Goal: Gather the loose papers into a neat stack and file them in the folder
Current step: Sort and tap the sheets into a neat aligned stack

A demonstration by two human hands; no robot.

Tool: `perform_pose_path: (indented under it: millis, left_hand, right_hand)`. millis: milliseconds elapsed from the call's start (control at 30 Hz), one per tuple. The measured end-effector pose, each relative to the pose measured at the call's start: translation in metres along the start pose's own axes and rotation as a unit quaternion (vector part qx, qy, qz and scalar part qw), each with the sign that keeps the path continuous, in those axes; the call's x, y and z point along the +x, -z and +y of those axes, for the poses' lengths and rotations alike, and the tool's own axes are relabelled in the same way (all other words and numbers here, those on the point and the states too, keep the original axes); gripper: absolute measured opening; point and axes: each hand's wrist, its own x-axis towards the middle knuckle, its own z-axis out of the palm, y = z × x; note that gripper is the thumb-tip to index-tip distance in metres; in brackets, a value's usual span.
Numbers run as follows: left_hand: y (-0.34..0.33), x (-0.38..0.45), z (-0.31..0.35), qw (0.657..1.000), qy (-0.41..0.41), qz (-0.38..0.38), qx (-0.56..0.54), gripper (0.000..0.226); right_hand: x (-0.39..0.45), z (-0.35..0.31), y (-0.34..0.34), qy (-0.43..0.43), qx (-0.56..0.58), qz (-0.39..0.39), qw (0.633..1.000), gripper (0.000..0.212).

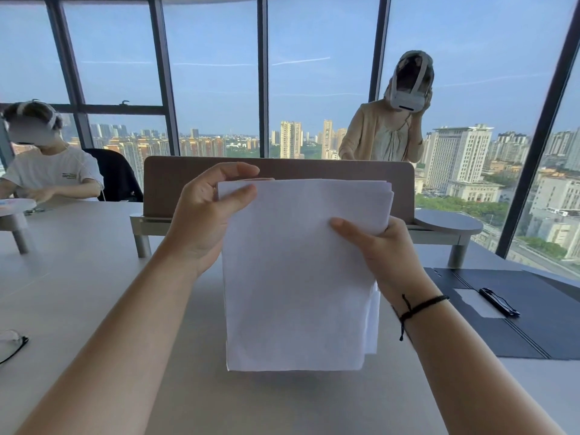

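Note:
A stack of white papers [298, 277] stands upright in front of me, held just above the table, its bottom edge a little off the surface. My left hand [204, 215] pinches the top left corner, thumb in front. My right hand [383, 249] grips the right edge, thumb across the front sheet. Some sheets stick out unevenly at the right side. The dark folder [514, 312] lies open flat on the table at the right, with a black clip [499, 302] and a white label inside.
A low brown divider panel [175, 183] on metal legs crosses the table behind the papers. Eyeglasses [12, 343] lie at the left edge. One person sits at the far left, another stands behind the divider. Tall windows lie beyond.

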Motion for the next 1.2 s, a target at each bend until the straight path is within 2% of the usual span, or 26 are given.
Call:
perform_pose_path:
  millis: [100,167,267,367,433,600,733,833,900,967,1033,1133,1200]
  left_hand:
    - [0.016,-0.009,-0.018,0.999,0.032,-0.040,0.012,0.042]
    - [0.025,-0.023,-0.047,0.993,0.095,-0.058,0.029,0.045]
    - [0.019,-0.049,-0.084,0.985,0.163,-0.047,0.028,0.053]
    - [0.006,-0.052,-0.090,0.990,0.132,-0.004,0.058,0.033]
    - [0.009,-0.043,-0.087,0.988,0.140,0.023,0.059,0.020]
    - [0.001,-0.046,-0.088,0.986,0.162,0.036,0.016,0.027]
    - [-0.010,-0.037,-0.083,0.985,0.142,0.094,0.016,0.005]
    - [-0.004,-0.031,-0.077,0.990,0.103,0.093,0.009,0.005]
    - [0.007,-0.038,-0.085,0.992,0.105,0.058,0.026,0.028]
    - [0.016,-0.052,-0.104,0.988,0.146,0.016,0.053,0.061]
    - [0.017,-0.068,-0.121,0.981,0.182,-0.008,0.064,0.070]
    - [0.008,-0.074,-0.132,0.981,0.180,-0.002,0.067,0.034]
    - [0.009,-0.070,-0.134,0.981,0.181,0.021,0.068,0.022]
  right_hand:
    - [-0.009,0.013,0.010,-0.034,0.002,-0.019,0.999,0.022]
    - [-0.022,0.031,0.018,-0.087,0.008,-0.035,0.996,0.034]
    - [-0.040,0.053,0.015,-0.129,0.018,-0.038,0.991,0.031]
    - [-0.043,0.057,0.008,-0.124,0.009,-0.004,0.992,0.018]
    - [-0.039,0.055,0.013,-0.102,-0.023,0.010,0.994,0.016]
    - [-0.042,0.061,0.011,-0.114,-0.017,-0.010,0.993,0.018]
    - [-0.034,0.054,0.001,-0.096,0.012,0.017,0.995,0.012]
    - [-0.027,0.045,0.002,-0.082,0.027,0.015,0.996,0.020]
    - [-0.033,0.053,0.007,-0.091,0.022,0.014,0.995,0.029]
    - [-0.047,0.070,0.013,-0.128,0.024,0.006,0.991,0.027]
    - [-0.059,0.086,0.012,-0.161,0.024,-0.008,0.987,0.022]
    - [-0.062,0.093,0.007,-0.162,0.011,-0.007,0.987,0.016]
    - [-0.059,0.094,0.008,-0.159,0.003,-0.003,0.987,0.015]
